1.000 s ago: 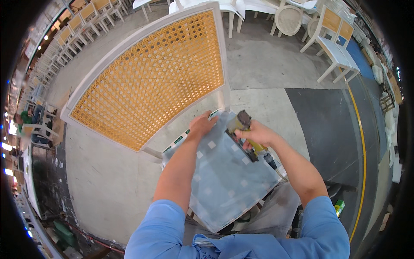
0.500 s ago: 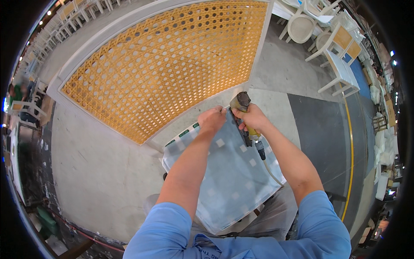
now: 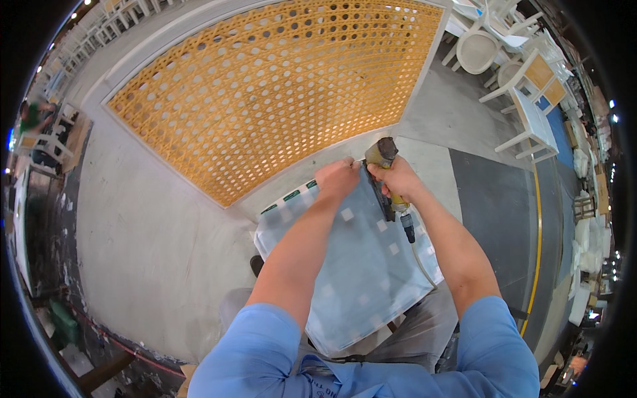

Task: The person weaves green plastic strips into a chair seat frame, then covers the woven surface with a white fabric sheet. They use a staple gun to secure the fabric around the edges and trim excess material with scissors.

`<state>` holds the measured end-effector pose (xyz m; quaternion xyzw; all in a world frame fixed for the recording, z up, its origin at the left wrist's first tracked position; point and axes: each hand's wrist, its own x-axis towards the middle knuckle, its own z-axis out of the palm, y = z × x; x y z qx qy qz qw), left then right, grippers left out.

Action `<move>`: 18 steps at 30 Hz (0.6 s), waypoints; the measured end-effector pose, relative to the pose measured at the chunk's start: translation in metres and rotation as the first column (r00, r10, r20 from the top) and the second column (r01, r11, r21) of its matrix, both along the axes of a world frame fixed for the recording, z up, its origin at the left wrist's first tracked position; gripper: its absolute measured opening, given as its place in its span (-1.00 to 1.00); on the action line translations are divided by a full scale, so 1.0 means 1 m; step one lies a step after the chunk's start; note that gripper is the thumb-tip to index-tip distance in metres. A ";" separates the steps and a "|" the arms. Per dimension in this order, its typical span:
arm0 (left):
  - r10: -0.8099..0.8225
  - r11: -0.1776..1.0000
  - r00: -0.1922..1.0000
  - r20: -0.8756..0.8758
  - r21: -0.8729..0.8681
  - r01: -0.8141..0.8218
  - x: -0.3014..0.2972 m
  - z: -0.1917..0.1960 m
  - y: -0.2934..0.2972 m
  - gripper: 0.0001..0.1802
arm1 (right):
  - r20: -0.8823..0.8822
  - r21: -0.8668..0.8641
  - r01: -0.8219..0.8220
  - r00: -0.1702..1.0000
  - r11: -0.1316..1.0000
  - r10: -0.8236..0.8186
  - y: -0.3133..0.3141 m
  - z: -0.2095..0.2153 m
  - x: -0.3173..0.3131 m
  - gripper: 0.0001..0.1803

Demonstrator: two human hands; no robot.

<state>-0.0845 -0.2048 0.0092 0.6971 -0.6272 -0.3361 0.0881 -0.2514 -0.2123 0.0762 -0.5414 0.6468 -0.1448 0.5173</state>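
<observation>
A chair seat (image 3: 352,265) covered in pale blue cloth with lighter squares lies across my lap, with small green marks along its far left edge. My left hand (image 3: 337,179) pinches the cloth at the far edge; its fingertips are partly hidden. Wrapped around a yellow and black air staple gun (image 3: 382,154), my right hand (image 3: 401,179) keeps the tool over the seat's far right part. The gun's nose sits close to the edge by my left fingers; whether it touches cannot be seen. A thin hose runs from its handle toward my right leg.
A white-framed cane-webbing panel (image 3: 285,99) stands just beyond the seat. White chairs (image 3: 524,113) are at the far right, more in rows at far left. A person in green (image 3: 33,119) is at the left edge. A yellow line (image 3: 536,252) marks the floor at right.
My hands and the staple gun have shifted slightly right in the picture, as have the seat and cane panel. Both hands keep the same grip.
</observation>
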 end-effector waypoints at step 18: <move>-0.057 0.992 0.996 -0.068 0.106 0.064 0.078 0.000 0.029 -0.14 | -0.007 0.031 -0.008 1.000 0.999 0.008 0.002 0.003 0.010 -0.63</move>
